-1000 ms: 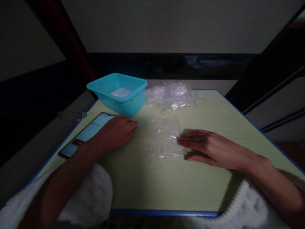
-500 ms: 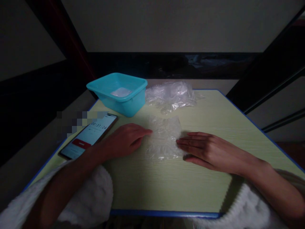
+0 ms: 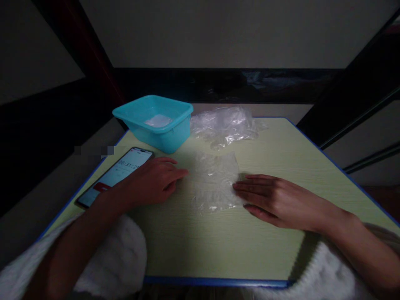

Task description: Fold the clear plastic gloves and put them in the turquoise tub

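A clear plastic bag (image 3: 215,179), wrinkled and lying flat, rests on the table between my two hands. My right hand (image 3: 265,196) is open with its fingers stretched out, the fingertips touching the bag's right edge. Just left of the bag, apart from it, hovers or rests my left hand (image 3: 158,179). Its index finger points toward the bag and the others are loosely bent, with nothing held in them.
A turquoise plastic basin (image 3: 175,135) with a whitish flat item (image 3: 158,121) inside stands at the back left. Beside it lies a heap of clear plastic (image 3: 229,123). A phone (image 3: 112,179) showing a running timer lies at the left of the blue-edged table (image 3: 218,250).
My left hand has drawn back to the left, off the bag's edge, and now covers part of the phone. My right hand and the bag have hardly moved.
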The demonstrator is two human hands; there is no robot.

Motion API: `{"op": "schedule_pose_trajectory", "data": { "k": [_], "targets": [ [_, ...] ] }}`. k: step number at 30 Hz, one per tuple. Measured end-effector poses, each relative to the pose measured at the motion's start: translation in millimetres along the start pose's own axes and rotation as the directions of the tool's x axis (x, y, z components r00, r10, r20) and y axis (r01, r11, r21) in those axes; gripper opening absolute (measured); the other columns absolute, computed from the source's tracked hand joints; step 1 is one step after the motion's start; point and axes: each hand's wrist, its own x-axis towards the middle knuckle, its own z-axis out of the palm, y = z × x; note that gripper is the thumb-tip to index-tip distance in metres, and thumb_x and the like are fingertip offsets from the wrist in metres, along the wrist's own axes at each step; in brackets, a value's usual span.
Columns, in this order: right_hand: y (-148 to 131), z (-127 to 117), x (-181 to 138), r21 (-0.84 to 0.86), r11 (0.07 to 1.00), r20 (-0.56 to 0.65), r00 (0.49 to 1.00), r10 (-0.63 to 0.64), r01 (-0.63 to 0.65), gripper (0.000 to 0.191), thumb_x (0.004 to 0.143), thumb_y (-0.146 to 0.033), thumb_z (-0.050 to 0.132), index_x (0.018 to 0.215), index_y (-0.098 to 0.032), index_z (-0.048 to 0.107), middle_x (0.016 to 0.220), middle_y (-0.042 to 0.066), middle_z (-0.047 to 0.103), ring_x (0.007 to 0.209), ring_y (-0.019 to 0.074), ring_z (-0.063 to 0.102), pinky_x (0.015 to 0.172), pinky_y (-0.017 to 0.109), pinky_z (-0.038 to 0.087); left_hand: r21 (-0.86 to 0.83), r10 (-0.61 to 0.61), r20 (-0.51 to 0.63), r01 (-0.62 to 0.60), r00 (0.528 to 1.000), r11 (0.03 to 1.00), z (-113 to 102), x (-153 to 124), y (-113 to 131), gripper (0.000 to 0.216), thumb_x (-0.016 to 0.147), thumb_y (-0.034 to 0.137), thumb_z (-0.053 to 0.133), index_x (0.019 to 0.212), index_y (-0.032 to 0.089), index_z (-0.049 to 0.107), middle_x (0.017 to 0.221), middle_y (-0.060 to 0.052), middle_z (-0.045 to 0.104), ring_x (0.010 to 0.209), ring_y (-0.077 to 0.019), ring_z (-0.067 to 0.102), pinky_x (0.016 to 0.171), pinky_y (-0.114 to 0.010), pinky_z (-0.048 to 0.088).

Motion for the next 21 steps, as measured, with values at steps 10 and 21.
{"op": "schedule_pose_trajectory", "data": {
  "k": [10,21],
  "targets": [
    [-3.0,-2.3,1.1,-0.009,1.0,0.002,1.0,-0.002,0.002,0.032,0.09,-0.016,0.037,0.101,-0.006,0.065,0.106,0.014,0.068,0.099,0.0214,0.063,0.092,0.036,0.05,0.018,0.02,-0.176,-0.017,0.984,1.0,3.3,2.2,-1.9,0.034,0.08,0.012,0.039,0.102,0.013,0.064,0.084,-0.009,0.07,0.076,-0.02,0.064,0.071,-0.033,0.052],
    [-5.4,-5.6,0.5,0.023,1.0,0.044,0.999,0.016,-0.017,0.027,0.086,-0.012,0.043,0.101,-0.005,0.064,0.11,0.016,0.066,0.105,0.0222,0.06,0.093,0.034,0.05,0.104,-0.078,-0.286,0.111,0.955,0.988,7.4,3.0,-8.2,0.028,0.086,0.015,0.04,0.1,0.016,0.064,0.086,-0.007,0.071,0.075,-0.0211,0.066,0.071,-0.035,0.051]
  ]
}}
